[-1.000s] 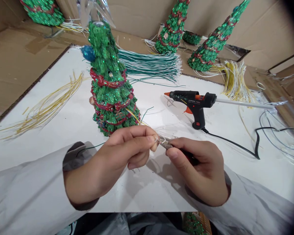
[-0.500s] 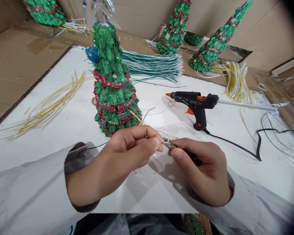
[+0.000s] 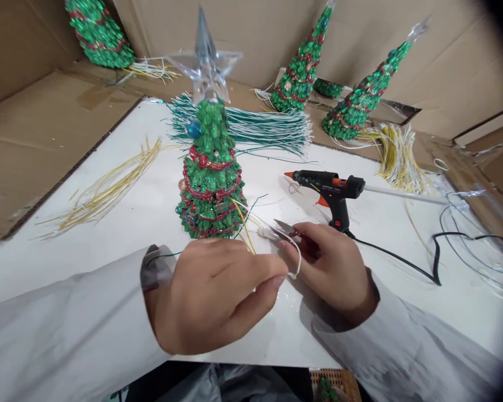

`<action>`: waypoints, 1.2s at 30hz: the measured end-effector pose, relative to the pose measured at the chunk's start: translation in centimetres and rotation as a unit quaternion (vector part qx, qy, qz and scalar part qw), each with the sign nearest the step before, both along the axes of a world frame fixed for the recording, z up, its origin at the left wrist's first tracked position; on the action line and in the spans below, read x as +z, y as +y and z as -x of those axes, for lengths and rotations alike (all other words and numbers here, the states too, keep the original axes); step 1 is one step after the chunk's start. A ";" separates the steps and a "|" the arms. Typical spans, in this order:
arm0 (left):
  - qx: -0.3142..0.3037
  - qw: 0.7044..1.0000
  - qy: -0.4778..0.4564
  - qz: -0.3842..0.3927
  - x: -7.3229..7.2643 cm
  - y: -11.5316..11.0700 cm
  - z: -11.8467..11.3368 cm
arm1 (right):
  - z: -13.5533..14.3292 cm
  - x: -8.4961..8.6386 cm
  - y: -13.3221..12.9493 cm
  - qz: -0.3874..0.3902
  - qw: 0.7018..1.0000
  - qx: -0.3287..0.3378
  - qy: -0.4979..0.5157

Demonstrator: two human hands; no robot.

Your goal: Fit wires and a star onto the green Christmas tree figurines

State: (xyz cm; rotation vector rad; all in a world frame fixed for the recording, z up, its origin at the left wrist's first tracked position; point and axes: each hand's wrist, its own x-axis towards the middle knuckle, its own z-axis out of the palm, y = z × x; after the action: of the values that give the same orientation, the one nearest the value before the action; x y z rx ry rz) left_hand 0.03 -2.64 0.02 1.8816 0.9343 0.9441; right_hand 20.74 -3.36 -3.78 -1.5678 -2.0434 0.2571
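Observation:
A green glittery tree figure (image 3: 213,190) with red garlands and a clear star on top stands just beyond my left hand (image 3: 226,290). That hand's thumb and forefinger are pinched on the end of a white wire (image 3: 298,255), which curves out from the tree's lower side beside a yellow wire (image 3: 243,224). Small metal snips (image 3: 285,228) lie in my right hand (image 3: 329,262), whose fingers wrap round their handles; their blades are parted and point left toward the wires. A thin green wire (image 3: 257,198) sticks out at the tree's right.
A black glue gun (image 3: 333,187) stands right of the tree, its cord running right. Green and white wires (image 3: 272,131) lie behind; yellow and white bundles lie left (image 3: 109,184) and right (image 3: 402,159). More trees (image 3: 356,106) stand along the cardboard at the back.
My left hand has turned palm-down and shifted right and slightly down. The snips have come away from its fingertips, and their blades now show apart. The view has tilted up, showing the star.

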 end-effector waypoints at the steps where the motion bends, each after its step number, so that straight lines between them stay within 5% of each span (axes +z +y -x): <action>1: -0.010 0.995 0.048 -0.089 -0.1 0.1 0.1 | 0.1 -0.3 0.0 -0.014 1.000 0.014 -0.020; 5: -0.006 0.937 0.111 -0.332 -0.7 0.3 0.6 | 0.6 -0.9 -0.3 -0.073 0.995 0.046 -0.050; 8: 0.058 0.895 0.097 -0.432 -0.9 0.4 0.7 | 1.1 -0.4 -0.8 -0.121 0.991 0.061 -0.021; 11: 0.104 0.883 0.091 -0.448 -0.8 0.5 0.7 | 1.9 0.7 -1.2 -0.188 0.976 0.086 0.060; 17: 0.102 0.862 0.126 -0.481 -1.6 0.6 0.7 | 3.5 2.0 -2.1 -0.226 0.952 0.121 0.166; 30: 0.079 0.787 0.188 -0.582 -3.3 0.9 2.3 | 4.7 1.5 -2.6 -0.228 0.954 0.088 0.172; 36: 0.110 0.800 0.162 -0.568 -2.7 0.8 1.7 | 4.3 1.0 -2.5 -0.193 0.962 0.097 0.168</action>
State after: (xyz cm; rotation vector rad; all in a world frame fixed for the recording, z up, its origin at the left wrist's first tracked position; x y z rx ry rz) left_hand -1.70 -1.86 -2.65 3.0650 0.8392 1.5676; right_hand 16.40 -5.85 -2.75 -1.0140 -1.8413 0.1693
